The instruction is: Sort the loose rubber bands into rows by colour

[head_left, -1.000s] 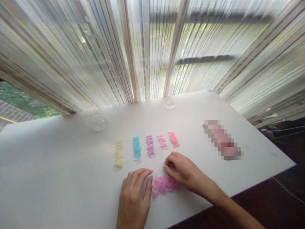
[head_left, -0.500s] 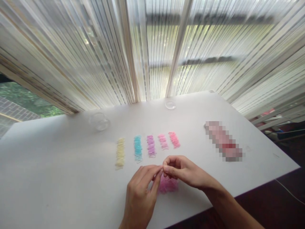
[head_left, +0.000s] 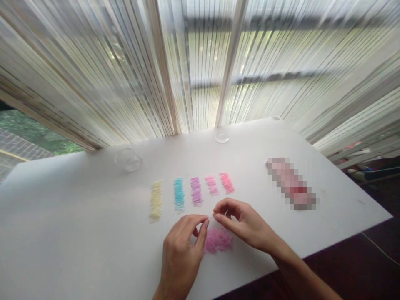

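Observation:
My left hand (head_left: 184, 246) and my right hand (head_left: 240, 221) meet almost tip to tip over a loose pile of pink rubber bands (head_left: 218, 240). Thumb and forefinger of each hand are pinched together. A faint pale strand, seemingly one small rubber band (head_left: 211, 216), spans the narrow gap between the fingertips; its detail is too small to make out. Beyond the hands lie neat columns of small bands: yellow (head_left: 155, 202), blue (head_left: 179, 195), purple (head_left: 196, 191), light pink (head_left: 211, 185) and a deeper pink (head_left: 226, 183).
A clear round container (head_left: 128, 160) stands at the back left of the white table (head_left: 78, 233). Near the back edge lies a clear round lid (head_left: 221, 137). A blurred-out pinkish oblong object (head_left: 290, 183) rests at the right. String curtains (head_left: 200, 62) hang behind the table.
The fingertips, touching before, have drawn slightly apart, with a thin strand showing between them. More of the pink pile is visible below. The view has shifted slightly.

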